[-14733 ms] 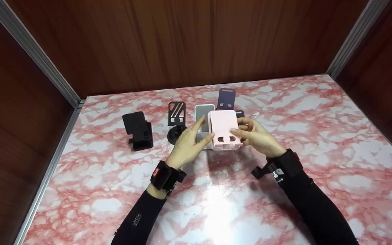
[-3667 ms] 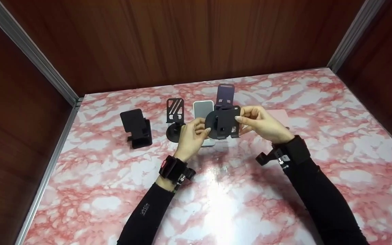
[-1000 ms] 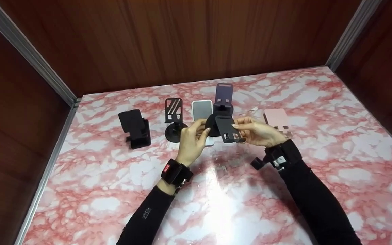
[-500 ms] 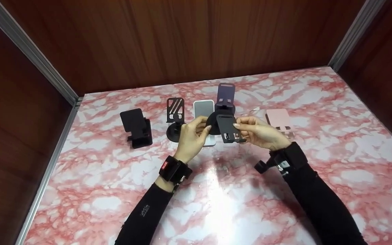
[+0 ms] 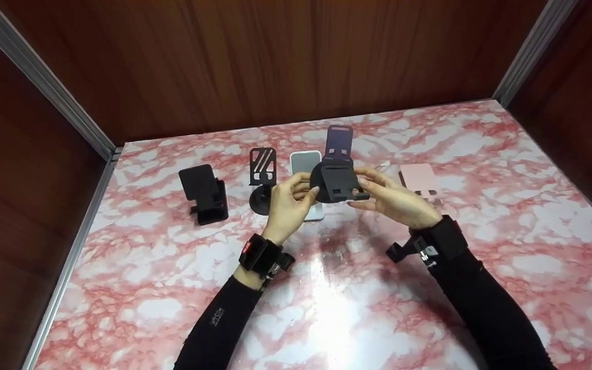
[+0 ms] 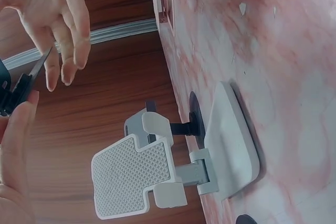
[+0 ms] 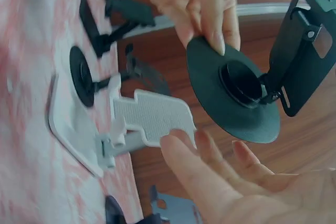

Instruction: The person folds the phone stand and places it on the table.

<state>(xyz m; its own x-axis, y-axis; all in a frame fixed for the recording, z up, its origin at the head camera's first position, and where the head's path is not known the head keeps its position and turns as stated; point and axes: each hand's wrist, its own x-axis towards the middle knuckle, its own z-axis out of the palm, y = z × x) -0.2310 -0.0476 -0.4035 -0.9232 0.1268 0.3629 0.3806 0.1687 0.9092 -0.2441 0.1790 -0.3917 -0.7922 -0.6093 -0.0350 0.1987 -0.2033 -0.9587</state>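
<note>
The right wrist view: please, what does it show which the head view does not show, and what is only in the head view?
Only the right wrist view: the round centre piece on the base of the held black stand, and the hinge which joins this base to the plate.

Only the head view: the pink stand and the black sleeves.

Both: the left hand pinching the base, the right hand close by, and the white stand on the marbled table.

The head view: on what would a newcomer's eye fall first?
Probably on the black stand held up near the middle, its round base pinched by the left hand; the right hand is beside it. Next, the pink stand at right stands out on the marbled table.
</note>
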